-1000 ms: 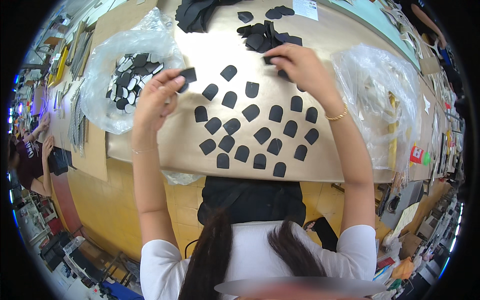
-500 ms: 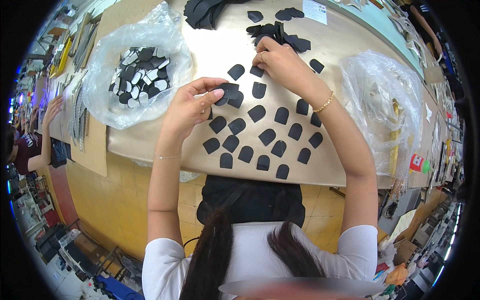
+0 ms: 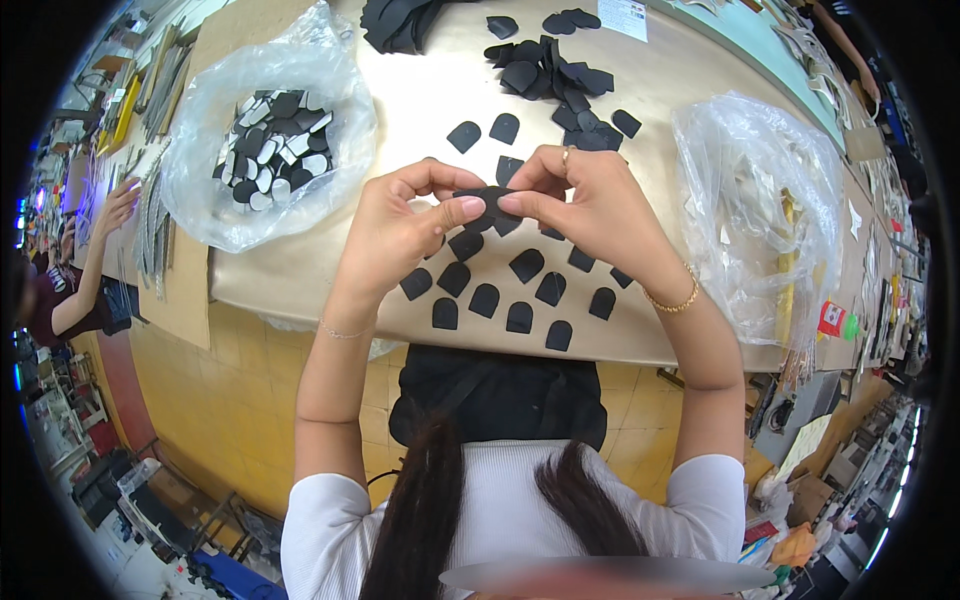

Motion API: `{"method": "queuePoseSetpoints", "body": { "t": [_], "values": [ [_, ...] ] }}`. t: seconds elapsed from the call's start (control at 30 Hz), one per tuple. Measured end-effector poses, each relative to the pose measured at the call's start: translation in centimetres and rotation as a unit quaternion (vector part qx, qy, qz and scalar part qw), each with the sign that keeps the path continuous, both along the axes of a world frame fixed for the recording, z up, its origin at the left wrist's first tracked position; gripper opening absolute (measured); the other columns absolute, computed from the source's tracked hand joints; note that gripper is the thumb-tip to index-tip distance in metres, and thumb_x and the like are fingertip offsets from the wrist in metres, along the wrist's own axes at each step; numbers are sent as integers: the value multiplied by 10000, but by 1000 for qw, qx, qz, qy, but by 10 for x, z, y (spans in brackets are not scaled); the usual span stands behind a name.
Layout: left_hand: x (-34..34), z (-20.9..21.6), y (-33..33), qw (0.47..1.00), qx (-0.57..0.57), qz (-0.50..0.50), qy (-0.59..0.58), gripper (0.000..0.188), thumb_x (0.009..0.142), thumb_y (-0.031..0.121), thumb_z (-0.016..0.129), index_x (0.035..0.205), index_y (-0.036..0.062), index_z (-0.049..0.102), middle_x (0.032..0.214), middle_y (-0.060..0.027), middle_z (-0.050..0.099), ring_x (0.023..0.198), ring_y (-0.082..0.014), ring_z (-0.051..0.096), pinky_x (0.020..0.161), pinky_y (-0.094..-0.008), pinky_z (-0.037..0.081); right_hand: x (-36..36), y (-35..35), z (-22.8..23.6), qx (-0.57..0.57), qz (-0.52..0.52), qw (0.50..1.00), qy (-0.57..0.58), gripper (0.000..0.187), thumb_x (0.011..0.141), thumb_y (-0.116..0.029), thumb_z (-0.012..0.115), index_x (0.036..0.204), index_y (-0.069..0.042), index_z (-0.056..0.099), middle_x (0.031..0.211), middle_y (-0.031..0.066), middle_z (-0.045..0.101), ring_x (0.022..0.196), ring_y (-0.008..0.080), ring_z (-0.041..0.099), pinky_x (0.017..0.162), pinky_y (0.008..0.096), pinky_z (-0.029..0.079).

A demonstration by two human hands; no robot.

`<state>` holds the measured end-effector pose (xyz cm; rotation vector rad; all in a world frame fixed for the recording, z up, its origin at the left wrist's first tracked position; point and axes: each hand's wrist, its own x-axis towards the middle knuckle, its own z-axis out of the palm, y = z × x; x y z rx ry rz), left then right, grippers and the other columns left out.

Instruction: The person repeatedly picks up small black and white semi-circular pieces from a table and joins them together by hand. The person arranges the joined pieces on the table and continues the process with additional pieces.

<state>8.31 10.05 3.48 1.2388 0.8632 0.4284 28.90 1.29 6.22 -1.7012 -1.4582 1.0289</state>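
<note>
Between my two hands, above the table, is a small black rounded piece [image 3: 487, 205]. My left hand [image 3: 415, 215] pinches its left side with thumb and forefinger. The thumb and fingers of my right hand [image 3: 580, 195] close on its right side. Whether it is one piece or two laid together, I cannot tell. Several like black pieces, each with one curved end and one straight end, lie spread below and around my hands; one black piece [image 3: 519, 318] lies near the front edge. Beyond my right hand is a loose heap of black pieces [image 3: 550, 72].
An opened clear plastic bag [image 3: 335, 205] at left holds black and white pieces. Another clear bag [image 3: 745, 200] lies at right, near a red and green bottle [image 3: 837, 320]. Dark sheets [image 3: 400, 25] and a paper sheet [image 3: 622, 18] lie at the back. Another person's hand [image 3: 118, 207] shows far left.
My right hand has come back from the far heap toward me and met my left hand at the held piece. Some pieces near the heap now show where my hand was.
</note>
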Motion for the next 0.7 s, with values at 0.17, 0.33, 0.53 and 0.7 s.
{"method": "queuePoseSetpoints", "body": {
  "t": [0.17, 0.33, 0.53, 0.7],
  "values": [
    [-15, 3, -3, 988, 131, 33, 73, 213, 862, 96, 794, 1040, 5, 721, 763, 27, 623, 526, 17, 411, 444, -170, 274, 8, -12, -1, 90, -48, 994, -43, 165, 876, -155, 772, 920, -8, 714, 743, 74, 711, 647, 117, 656, 615, 243, 501],
    [-71, 10, 31, 960, 110, 258, -13, 126, 907, 85, 750, 990, 16, 685, 733, 24, 621, 459, 22, 351, 405, -188, 209, 56, -27, 8, 74, -238, 955, -160, 100, 886, -74, 706, 960, -5, 708, 845, 127, 711, 709, 202, 693, 660, 309, 528],
    [-60, -16, 15, 982, 37, 183, -43, 144, 904, 43, 731, 977, 30, 607, 728, 38, 589, 450, 19, 332, 404, -193, 195, 35, -16, -37, 176, -79, 945, -265, 126, 867, 1, 666, 987, -4, 704, 935, 99, 628, 796, 264, 666, 719, 348, 527],
    [-51, -9, 9, 980, 30, 196, 27, 117, 919, 60, 713, 891, 30, 603, 687, 39, 561, 401, 6, 300, 380, -203, 170, 27, -10, -55, 238, -62, 900, -359, 119, 841, -18, 679, 956, -24, 710, 934, 78, 622, 770, 257, 647, 732, 363, 518]
  ]
}}
